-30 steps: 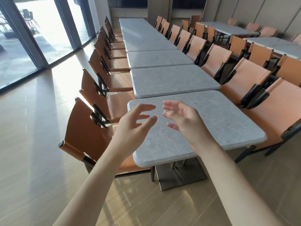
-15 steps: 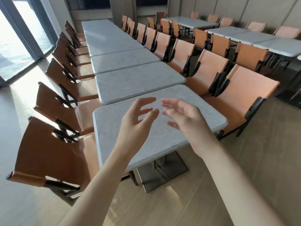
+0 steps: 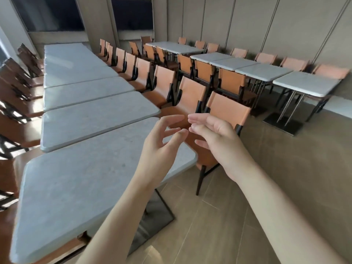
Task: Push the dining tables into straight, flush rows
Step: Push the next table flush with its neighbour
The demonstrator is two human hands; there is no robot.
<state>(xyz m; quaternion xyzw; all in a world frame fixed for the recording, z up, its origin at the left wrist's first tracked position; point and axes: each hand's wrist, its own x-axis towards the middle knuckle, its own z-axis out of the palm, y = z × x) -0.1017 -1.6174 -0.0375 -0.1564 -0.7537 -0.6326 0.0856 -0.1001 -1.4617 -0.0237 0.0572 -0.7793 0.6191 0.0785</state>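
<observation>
A long row of grey stone-topped dining tables runs away from me on the left. The nearest table (image 3: 76, 187) sits askew to the second table (image 3: 91, 119), with a wedge-shaped gap between them. My left hand (image 3: 162, 147) hovers over the nearest table's right corner, fingers spread, holding nothing. My right hand (image 3: 215, 138) is raised beside it, fingers loosely apart and empty, in front of an orange chair (image 3: 226, 113). A second row of white tables (image 3: 304, 84) stands at the right by the wall.
Orange chairs line both sides of the left row, those on the left (image 3: 17, 115) in shadow and sun. The nearest table's dark metal base plate (image 3: 152, 221) rests on the wooden floor (image 3: 238, 216), which stretches between the two rows at the right.
My view has swung to the right, bringing the second table row and wall into sight. Both hands have stayed raised and empty, now over the nearest table's right corner rather than its middle.
</observation>
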